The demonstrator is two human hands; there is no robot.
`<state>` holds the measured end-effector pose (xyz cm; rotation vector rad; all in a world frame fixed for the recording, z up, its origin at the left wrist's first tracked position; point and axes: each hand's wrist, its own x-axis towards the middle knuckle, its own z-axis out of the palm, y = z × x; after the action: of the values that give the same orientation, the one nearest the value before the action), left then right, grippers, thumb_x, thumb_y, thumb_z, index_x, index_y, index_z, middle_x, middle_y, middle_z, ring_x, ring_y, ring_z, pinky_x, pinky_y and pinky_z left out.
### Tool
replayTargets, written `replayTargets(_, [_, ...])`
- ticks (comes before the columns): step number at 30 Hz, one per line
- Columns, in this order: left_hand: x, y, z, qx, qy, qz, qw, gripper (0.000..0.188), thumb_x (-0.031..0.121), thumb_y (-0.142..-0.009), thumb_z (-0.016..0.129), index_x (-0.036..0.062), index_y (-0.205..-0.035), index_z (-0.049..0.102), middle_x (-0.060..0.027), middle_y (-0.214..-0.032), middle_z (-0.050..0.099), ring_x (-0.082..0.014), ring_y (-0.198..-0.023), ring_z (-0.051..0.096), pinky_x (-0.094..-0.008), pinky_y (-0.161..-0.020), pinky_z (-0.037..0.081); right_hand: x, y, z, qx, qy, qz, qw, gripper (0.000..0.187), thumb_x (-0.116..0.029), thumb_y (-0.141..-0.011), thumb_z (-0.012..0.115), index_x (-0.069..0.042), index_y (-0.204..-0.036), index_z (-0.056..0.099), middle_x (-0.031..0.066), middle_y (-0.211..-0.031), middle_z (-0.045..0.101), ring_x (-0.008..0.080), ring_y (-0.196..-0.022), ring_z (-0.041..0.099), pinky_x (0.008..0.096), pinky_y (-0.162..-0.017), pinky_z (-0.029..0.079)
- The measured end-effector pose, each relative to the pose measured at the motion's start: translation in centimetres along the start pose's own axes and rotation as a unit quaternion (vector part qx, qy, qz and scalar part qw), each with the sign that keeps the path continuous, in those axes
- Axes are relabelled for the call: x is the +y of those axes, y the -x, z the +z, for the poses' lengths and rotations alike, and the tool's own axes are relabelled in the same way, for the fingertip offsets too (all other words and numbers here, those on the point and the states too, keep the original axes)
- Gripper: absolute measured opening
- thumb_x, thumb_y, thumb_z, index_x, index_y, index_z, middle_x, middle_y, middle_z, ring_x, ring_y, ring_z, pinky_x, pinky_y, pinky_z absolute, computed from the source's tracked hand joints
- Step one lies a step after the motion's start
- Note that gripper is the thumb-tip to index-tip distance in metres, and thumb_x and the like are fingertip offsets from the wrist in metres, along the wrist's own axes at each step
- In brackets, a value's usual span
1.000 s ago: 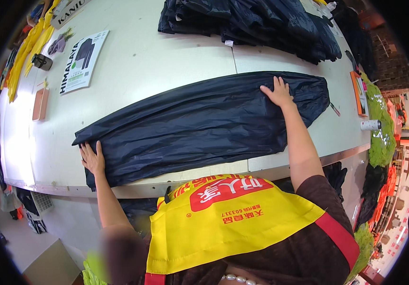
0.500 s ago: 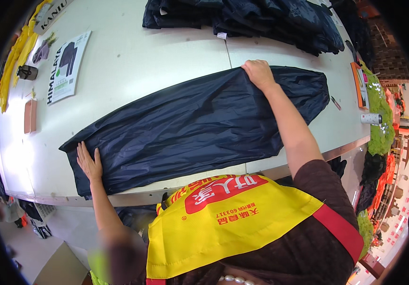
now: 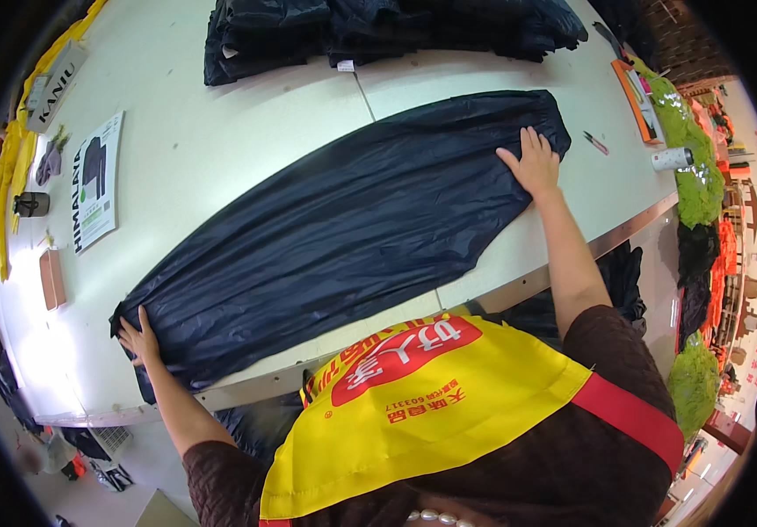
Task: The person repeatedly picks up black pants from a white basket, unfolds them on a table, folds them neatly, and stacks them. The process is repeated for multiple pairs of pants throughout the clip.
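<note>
A dark navy garment [image 3: 334, 237], by its long shape and gathered right end a pair of trousers folded lengthwise, lies across the white table. Flat on the cloth near that gathered end rests my right hand [image 3: 536, 167], fingers apart and thumb out. At the garment's left end, by its corner, my left hand [image 3: 139, 341] touches the cloth, its thumb raised and its fingers stretched along the edge. Neither hand grips anything. Long shallow creases run along the fabric, and its near edge lies close to the table's front edge.
A pile of dark garments [image 3: 396, 35] lies at the far side. On the left are a printed sheet [image 3: 97, 184], a black container [image 3: 32, 205] and a brownish block [image 3: 52, 279]. A pen [image 3: 596, 143], an orange-edged box [image 3: 636, 101] and a white cylinder [image 3: 672, 158] are at the right.
My right hand has let go of the far edge and moved right, onto the gathered end. My left hand has slid toward the left corner. The cloth lies smoother, and the view has shifted.
</note>
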<state>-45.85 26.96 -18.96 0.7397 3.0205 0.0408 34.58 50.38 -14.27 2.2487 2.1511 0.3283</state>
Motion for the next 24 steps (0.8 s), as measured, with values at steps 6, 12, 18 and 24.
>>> replayTargets(6, [-1.4,3.1,-2.9,0.053,0.156,0.306,0.938,0.066,0.046,-0.079,0.063,0.0061,-0.128,0.046,-0.0187,-0.134,0.042,-0.0367,-0.127,0.034,-0.0415,-0.106,0.022,1.7,2.0,-4.0,0.018,-0.125,-0.233,0.964,0.052,-0.008,-0.075,0.056,-0.007,-0.126,0.047,0.0143,-0.134,0.042,0.0318,-0.124,0.038,0.0468,-0.099,0.031])
replayTargets(12, [-0.1,21.1,-6.5,-0.036,0.087,0.496,0.863,0.063,0.024,-0.069,0.064,0.0018,-0.126,0.046,-0.0173,-0.13,0.045,-0.0338,-0.123,0.039,-0.0478,-0.105,0.023,3.8,8.0,-4.2,0.005,-0.074,-0.336,0.939,0.059,0.006,-0.066,0.057,-0.005,-0.123,0.048,0.0125,-0.13,0.045,0.0297,-0.123,0.039,0.0429,-0.103,0.028])
replayTargets(18, [-1.6,21.9,-7.4,-0.01,0.049,0.535,0.843,0.066,0.03,-0.073,0.061,0.0015,-0.129,0.041,-0.0201,-0.13,0.043,-0.0341,-0.124,0.037,-0.0467,-0.105,0.023,2.8,5.2,-1.5,0.048,-0.087,-0.341,0.935,0.044,0.003,-0.07,0.055,-0.002,-0.114,0.054,0.0101,-0.12,0.056,0.0249,-0.115,0.049,0.0395,-0.098,0.033])
replayTargets(24, [-2.4,20.9,-6.3,-0.008,0.028,0.536,0.844,0.06,0.019,-0.069,0.061,0.0035,-0.126,0.046,-0.0156,-0.127,0.047,-0.032,-0.121,0.041,-0.0435,-0.101,0.03,4.6,3.7,-4.2,-0.096,-0.131,-0.302,0.94,0.03,-0.001,-0.078,0.047,-0.006,-0.105,0.058,0.0113,-0.105,0.062,0.0253,-0.104,0.055,0.0427,-0.098,0.032])
